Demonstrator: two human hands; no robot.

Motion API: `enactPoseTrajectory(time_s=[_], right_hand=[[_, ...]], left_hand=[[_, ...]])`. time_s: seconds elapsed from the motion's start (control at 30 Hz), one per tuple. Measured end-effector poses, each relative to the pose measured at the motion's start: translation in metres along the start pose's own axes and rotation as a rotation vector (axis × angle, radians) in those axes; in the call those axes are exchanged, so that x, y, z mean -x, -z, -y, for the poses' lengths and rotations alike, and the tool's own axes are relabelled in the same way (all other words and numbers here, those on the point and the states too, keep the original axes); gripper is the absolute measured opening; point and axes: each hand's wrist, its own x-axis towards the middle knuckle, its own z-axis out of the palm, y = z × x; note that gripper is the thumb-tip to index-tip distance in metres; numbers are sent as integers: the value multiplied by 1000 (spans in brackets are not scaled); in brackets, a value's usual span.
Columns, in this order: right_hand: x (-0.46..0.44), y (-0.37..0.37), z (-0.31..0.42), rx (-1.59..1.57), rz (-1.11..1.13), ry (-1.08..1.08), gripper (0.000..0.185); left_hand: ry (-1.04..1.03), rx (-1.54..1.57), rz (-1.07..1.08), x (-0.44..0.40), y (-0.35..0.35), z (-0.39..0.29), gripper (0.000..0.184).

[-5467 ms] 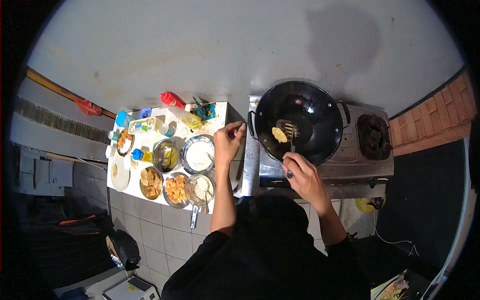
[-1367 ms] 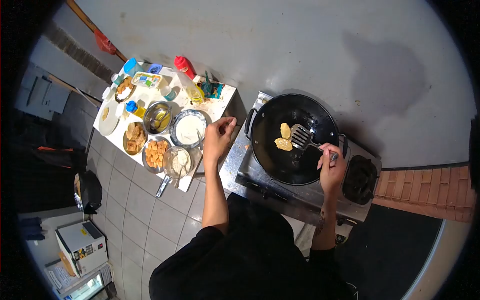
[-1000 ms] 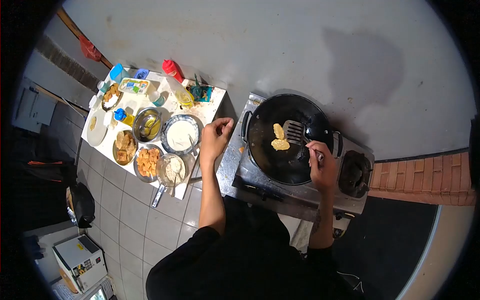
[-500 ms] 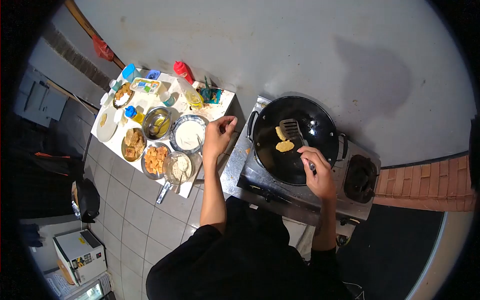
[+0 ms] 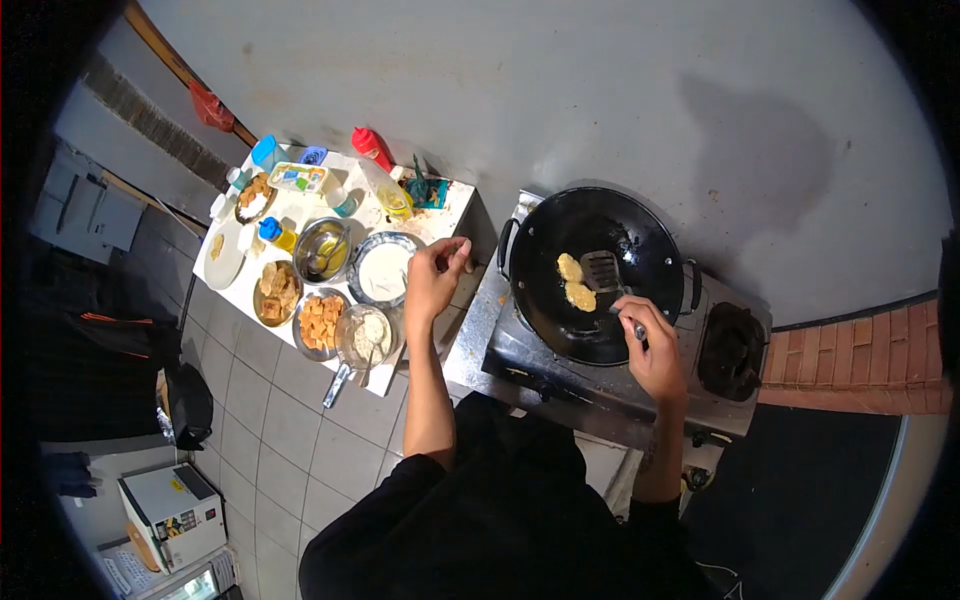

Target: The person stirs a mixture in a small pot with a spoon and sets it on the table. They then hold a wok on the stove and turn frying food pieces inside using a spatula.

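A slotted metal spatula (image 5: 601,271) is in my right hand (image 5: 655,352), its head down in the black wok (image 5: 560,335). Two pale golden pieces of food lie touching each other left of the spatula head, an upper piece (image 5: 569,267) and a lower piece (image 5: 580,297). My left hand (image 5: 436,276) hovers between the wok and the white table, its thumb and fingertips brought together with nothing visible between them. Just left of that hand stands a plate of white stuff (image 5: 385,272).
On the white table (image 5: 225,295) are a metal bowl (image 5: 322,250), a plate of orange-brown cubes (image 5: 320,322), a strainer with pale contents (image 5: 365,335) and a red bottle (image 5: 372,146). The stove's second burner (image 5: 731,352) is right of the wok.
Only one food piece showed on the spatula at first; now two lie in the wok. The spatula has moved off the upper piece to its right. My left hand has stayed pinched beside the wok.
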Motion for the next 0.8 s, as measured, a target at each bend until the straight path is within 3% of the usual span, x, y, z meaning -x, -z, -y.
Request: enactPoseTrajectory(time_s=[0.37,0.53,0.8], right_hand=[[25,11,-12,123,-276,-85,6],[31,-6,-13,-100,-404,-277,4],[36,-16,-26,-83,-408,-215,4]], left_hand=[[31,37,13,-4,0,1,29],[-17,-43,38,-9,-6,6,31],[-32,0,78,-7,-8,-9,30]])
